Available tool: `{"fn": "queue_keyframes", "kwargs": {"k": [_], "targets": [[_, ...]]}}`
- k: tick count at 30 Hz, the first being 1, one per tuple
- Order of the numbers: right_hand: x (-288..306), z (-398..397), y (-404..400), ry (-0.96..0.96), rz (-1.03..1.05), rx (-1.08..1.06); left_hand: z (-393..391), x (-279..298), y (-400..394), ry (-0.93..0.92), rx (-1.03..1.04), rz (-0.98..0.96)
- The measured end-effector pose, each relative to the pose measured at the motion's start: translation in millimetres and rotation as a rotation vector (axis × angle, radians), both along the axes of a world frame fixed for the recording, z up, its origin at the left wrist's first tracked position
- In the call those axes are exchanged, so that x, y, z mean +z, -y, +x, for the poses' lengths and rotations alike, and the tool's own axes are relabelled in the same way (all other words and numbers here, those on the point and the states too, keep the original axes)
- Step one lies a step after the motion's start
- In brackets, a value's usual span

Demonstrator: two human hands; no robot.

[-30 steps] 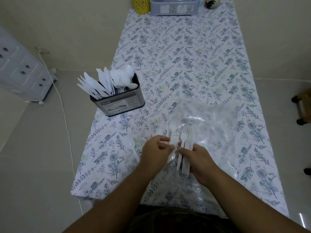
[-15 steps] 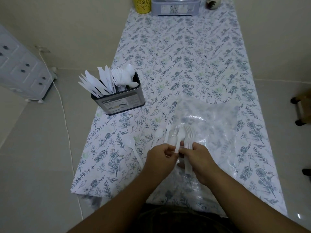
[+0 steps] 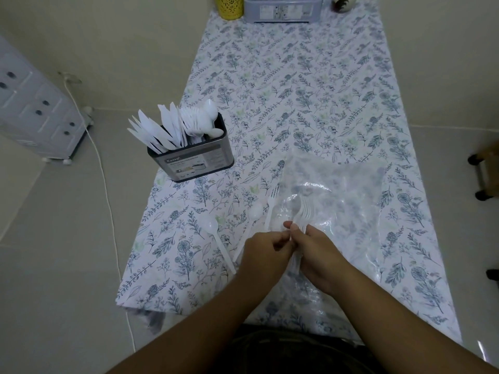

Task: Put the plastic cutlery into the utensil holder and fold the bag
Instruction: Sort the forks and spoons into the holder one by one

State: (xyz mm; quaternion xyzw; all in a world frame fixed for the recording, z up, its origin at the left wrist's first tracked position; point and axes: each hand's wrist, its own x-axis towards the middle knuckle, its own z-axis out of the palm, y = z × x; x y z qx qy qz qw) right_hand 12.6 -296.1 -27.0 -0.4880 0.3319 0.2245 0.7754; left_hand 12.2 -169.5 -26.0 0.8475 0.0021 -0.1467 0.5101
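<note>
Forks (image 3: 303,214) — tines pointing away — gripped by right hand (image 3: 317,252); left hand (image 3: 266,252) pinches their handles.

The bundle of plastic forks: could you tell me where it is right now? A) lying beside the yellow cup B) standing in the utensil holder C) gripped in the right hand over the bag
C: the right hand grips the bundle of plastic forks over the clear bag.

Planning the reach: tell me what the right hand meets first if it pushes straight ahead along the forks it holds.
The right hand grips a bundle of forks pointing away over the clear plastic bag. Straight on it would likely slide across that crumpled bag; beyond lies only bare tablecloth, though depth is hard to judge.
</note>
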Motion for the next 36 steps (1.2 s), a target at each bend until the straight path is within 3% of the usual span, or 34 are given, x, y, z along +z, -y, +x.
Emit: {"fn": "queue_keyframes", "kwargs": {"k": [5, 8, 14, 19, 22, 26, 29, 33, 36], "targets": [[-6.7, -7.0, 4.9, 0.0, -0.141, 0.08, 3.6, -3.2, -2.6, 0.176, -0.265, 0.223], [-7.7, -8.6, 4.6, -0.017, -0.141, 0.051, 11.8, -4.2, -8.4, 0.164, -0.411, 0.3], [-6.7, -12.8, -0.7, -0.076, -0.07, -0.052, 70.1, -9.6, -28.6, 0.047, -0.039, 0.351], [-3.4, -15.4, -6.9, -0.076, -0.094, -0.055, 93.5, -25.9, -20.5, -0.1, -0.074, 0.379], [0.1, -16.9, -11.1, -0.073, -0.136, -0.06, 95.1, -30.0, -22.3, -0.148, -0.03, 0.294], [7.4, -16.4, -18.6, -0.048, -0.168, -0.068, 93.0, -16.7, -30.4, -0.145, 0.13, 0.004], [17.8, -9.6, -23.9, 0.005, -0.186, -0.07, 90.6, 2.8, -35.0, -0.177, 0.116, -0.187], [27.1, -0.5, -25.4, 0.093, -0.269, 0.006, 69.8, 16.7, -34.8, -0.282, -0.1, -0.227], [27.9, -1.4, -24.5, 0.116, -0.251, 0.043, 54.4, 16.6, -28.5, -0.217, -0.047, -0.217]]}}
